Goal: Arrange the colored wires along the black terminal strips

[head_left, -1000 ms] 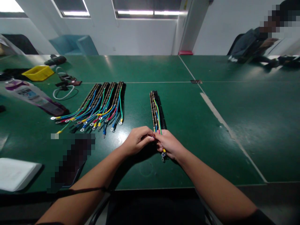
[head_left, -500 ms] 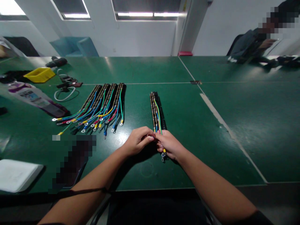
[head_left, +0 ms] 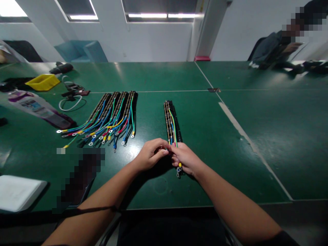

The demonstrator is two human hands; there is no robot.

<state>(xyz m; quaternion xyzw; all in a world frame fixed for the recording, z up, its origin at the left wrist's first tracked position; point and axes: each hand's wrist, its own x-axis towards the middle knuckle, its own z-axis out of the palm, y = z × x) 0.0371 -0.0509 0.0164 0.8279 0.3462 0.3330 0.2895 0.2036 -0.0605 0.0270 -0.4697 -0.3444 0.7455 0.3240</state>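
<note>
A black terminal strip (head_left: 168, 119) with rows of metal contacts lies lengthwise on the green table in front of me. Green-yellow and blue wires (head_left: 173, 126) run along it toward my body. My right hand (head_left: 186, 157) is closed around these wires at the strip's near end. Ring lugs (head_left: 178, 169) with yellow sleeves stick out below its fingers. My left hand (head_left: 152, 155) is pinched against the right fingertips; whatever lies between its fingers is hidden. To the left, several similar wired terminal strips (head_left: 130, 106) lie side by side, their coloured leads fanned toward me.
A phone (head_left: 79, 177) and a white box (head_left: 20, 191) lie at the near left. Behind them are a purple-labelled bottle (head_left: 41, 107), a white cable (head_left: 70, 104) and a yellow tray (head_left: 44, 82). Another person (head_left: 276, 48) sits at the far right.
</note>
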